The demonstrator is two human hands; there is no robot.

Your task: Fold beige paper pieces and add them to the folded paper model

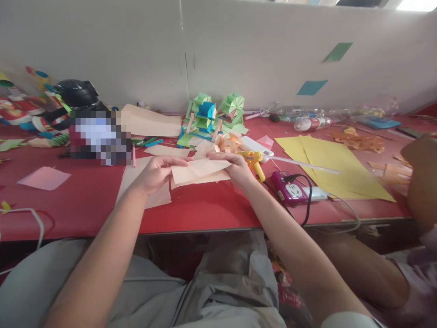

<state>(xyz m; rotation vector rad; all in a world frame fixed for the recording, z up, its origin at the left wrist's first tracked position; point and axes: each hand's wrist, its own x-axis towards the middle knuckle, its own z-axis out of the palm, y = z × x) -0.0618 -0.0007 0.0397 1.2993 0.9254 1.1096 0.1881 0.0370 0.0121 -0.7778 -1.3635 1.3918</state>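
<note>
A cream sheet of paper [200, 172], folded over on itself, is held up above the front of the red table [205, 209]. My left hand [160, 172] grips its left end, fingers along the top edge. At the other end my right hand [235, 167] pinches the paper the same way. Under and left of it lies another pale sheet [131, 184]. Just beyond are crumpled orange paper pieces [229, 142] and green and blue folded-paper models [206, 116]. A yellow hot glue gun [255, 165] lies right of my right hand.
A purple power strip [290, 187] with a black cable sits near the front edge. Yellow sheets [327, 166] and plastic bottles [312, 123] lie to the right, a pink sheet [44, 178] to the left. Another person's arm [421, 177] rests at the right edge.
</note>
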